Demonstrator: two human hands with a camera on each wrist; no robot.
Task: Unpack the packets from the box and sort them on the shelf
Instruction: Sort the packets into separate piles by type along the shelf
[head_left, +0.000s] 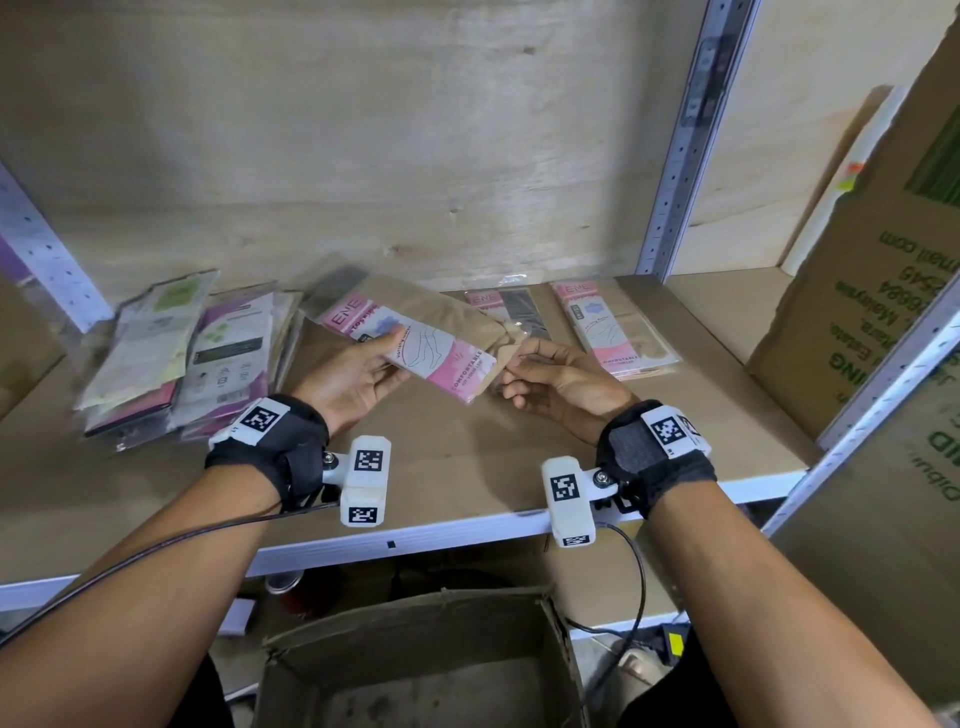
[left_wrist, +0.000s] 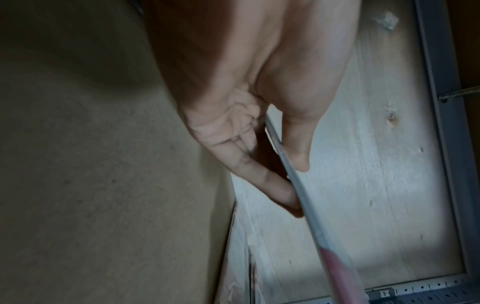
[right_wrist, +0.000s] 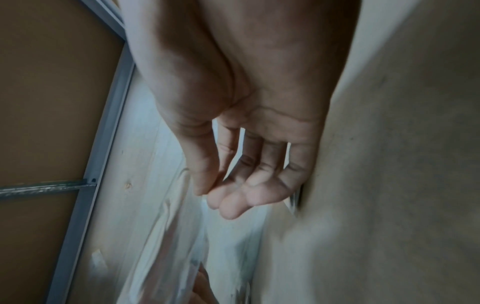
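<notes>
A pink-and-beige stocking packet (head_left: 436, 345) is held tilted above the shelf board (head_left: 467, 467), between both hands. My left hand (head_left: 376, 358) grips its left side, thumb on top and fingers beneath. In the left wrist view the packet (left_wrist: 309, 216) shows edge-on, pinched by the left hand (left_wrist: 296, 185). My right hand (head_left: 511, 366) pinches the packet's right end. In the right wrist view the thumb and fingertips of the right hand (right_wrist: 206, 195) close on the clear wrapper (right_wrist: 176, 236). An open cardboard box (head_left: 415, 618) stands below the shelf; its inside looks dark.
Leaning stacks of green, purple and pink packets (head_left: 182, 358) fill the shelf's left. A packet with black stockings (head_left: 519, 312) and a pink one (head_left: 613, 332) lie at the back right. A large printed carton (head_left: 883, 291) stands at the right, past a metal upright (head_left: 685, 140).
</notes>
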